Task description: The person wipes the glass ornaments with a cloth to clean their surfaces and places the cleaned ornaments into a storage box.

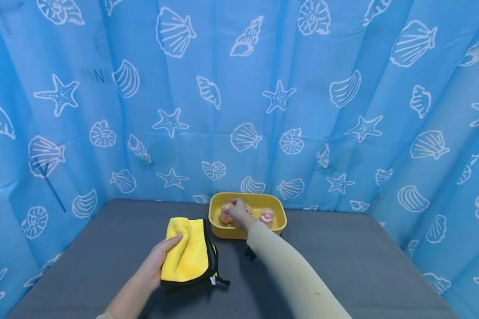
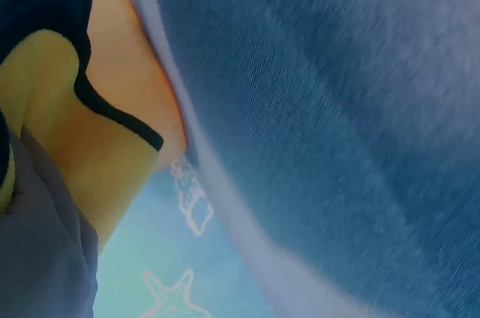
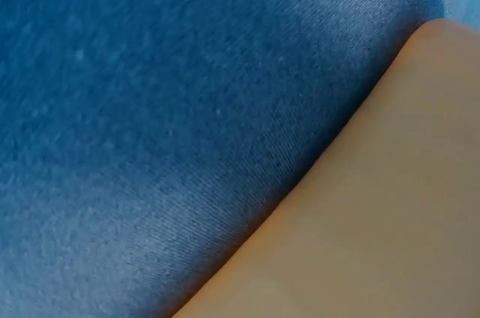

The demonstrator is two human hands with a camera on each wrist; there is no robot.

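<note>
In the head view my left hand (image 1: 157,261) grips a folded yellow plush cloth (image 1: 191,252) with black edging, thumb on top. A white tag and a black loop hang from its right side. The left wrist view shows the cloth (image 2: 112,153) up close beside the yellow tub. My right hand (image 1: 239,213) reaches down into the yellow tub (image 1: 227,233), its fingers pinching a small pink item with a clear domed top (image 1: 225,217). A similar pink item (image 1: 267,217) sits at the tub's right end. Another is partly hidden behind the hand.
The tub stands on a grey cloth-covered table (image 1: 343,257), near its back edge. A blue curtain (image 1: 239,102) with white shells and starfish hangs behind and along both sides. Mostly the table cover and the tub's wall (image 3: 375,205) fill the right wrist view.
</note>
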